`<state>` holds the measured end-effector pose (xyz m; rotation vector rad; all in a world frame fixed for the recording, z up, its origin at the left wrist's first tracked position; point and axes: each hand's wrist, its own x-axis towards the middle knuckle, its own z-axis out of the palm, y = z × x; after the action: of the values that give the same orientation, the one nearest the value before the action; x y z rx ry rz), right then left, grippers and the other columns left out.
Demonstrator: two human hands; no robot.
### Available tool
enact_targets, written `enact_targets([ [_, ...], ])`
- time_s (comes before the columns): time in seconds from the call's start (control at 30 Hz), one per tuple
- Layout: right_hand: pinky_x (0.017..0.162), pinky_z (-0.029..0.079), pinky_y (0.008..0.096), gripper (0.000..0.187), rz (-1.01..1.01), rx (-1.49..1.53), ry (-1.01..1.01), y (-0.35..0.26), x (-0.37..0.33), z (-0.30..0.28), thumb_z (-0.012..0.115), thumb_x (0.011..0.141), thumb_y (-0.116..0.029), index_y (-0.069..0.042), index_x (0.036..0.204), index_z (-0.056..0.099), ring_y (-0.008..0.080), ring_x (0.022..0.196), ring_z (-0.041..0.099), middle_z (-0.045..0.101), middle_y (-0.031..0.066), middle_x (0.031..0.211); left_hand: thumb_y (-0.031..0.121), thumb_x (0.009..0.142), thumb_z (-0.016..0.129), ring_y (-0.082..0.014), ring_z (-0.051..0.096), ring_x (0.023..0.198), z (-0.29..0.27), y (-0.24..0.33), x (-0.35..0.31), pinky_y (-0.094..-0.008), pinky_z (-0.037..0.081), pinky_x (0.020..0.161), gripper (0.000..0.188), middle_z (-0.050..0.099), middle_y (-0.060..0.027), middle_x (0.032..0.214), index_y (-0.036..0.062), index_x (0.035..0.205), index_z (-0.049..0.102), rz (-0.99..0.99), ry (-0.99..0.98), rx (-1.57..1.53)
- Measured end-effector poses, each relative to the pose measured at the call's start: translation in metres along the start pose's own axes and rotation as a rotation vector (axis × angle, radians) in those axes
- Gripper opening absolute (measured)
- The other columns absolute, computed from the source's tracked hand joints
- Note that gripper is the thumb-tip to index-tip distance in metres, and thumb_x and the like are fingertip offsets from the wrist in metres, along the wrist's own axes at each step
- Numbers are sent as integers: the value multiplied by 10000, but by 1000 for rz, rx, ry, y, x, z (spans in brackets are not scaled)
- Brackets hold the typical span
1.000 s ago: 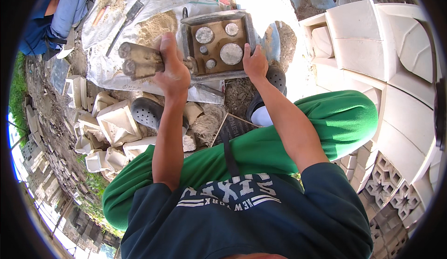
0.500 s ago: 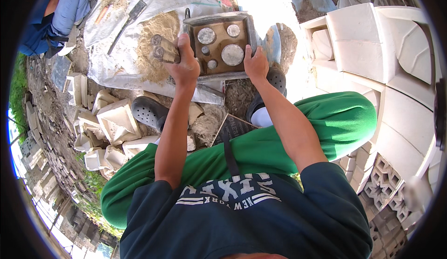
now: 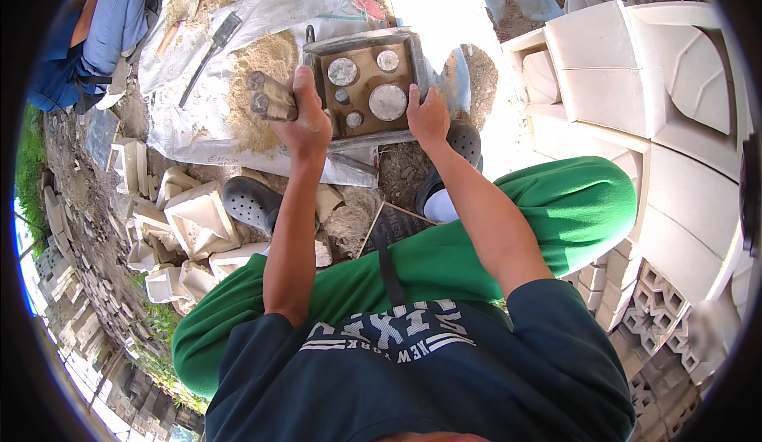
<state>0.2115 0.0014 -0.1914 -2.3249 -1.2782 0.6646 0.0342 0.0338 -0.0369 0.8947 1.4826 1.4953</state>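
In front of me is a dark rectangular tray-like mould [image 3: 357, 40] with brown, sandy-looking material inside. Several round grey-white pieces of different sizes sit in it, the largest disc [image 3: 387, 102] near the right side. My left hand [image 3: 309, 128] is closed around short, dirt-covered cylinders [image 3: 272, 98]. Its thumb points up beside the mould's left wall, and its other fingers are mostly hidden. My right hand [image 3: 429, 116] grips the mould's right wall, thumb near the inner edge, fingers outside.
A pile of sand [image 3: 266, 57] lies on a white plastic sheet [image 3: 171, 128], with a long dark-handled tool [image 3: 210, 57] beside it. Broken pale moulded blocks [image 3: 202, 220] are heaped at left. Large cream blocks [image 3: 599, 37] stand at right. Another person's blue-clothed leg [image 3: 119, 29] shows upper left.
The whole view has shifted slightly, so the mould and both hands appear a little lower and further left. Both hands keep nearly the same places and grips.
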Motion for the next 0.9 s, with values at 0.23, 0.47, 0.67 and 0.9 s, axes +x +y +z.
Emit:
enact_targets([
  [0.23,757,497,557,495,4,3,-12,-3,-3,-5,450,993,-476,5,994,568,484,843,649,677,272,876,187,955,547,-68,255,500,2,33,-5,-276,209,472,436,292,53,562,146,586,320,44,-34,-100],
  [0.47,744,501,557,497,3,-10,24,1,-5,-2,451,995,-475,8,1002,564,478,838,653,676,272,860,196,953,547,-75,268,498,4,22,-7,-278,220,473,432,295,51,559,135,589,322,33,-24,-25],
  [0.67,740,505,552,509,-22,3,2,-6,-4,-3,440,998,-481,14,1012,562,476,833,656,676,272,850,211,964,552,-56,273,498,-5,11,-3,-264,213,468,412,315,63,565,124,604,371,75,-29,-109],
  [0.9,748,500,558,502,-8,5,-9,-2,-3,-4,452,996,-470,18,1008,567,477,830,655,676,272,854,222,959,553,-64,254,499,-4,33,-3,-271,212,474,427,289,54,567,129,599,344,40,-16,-132],
])
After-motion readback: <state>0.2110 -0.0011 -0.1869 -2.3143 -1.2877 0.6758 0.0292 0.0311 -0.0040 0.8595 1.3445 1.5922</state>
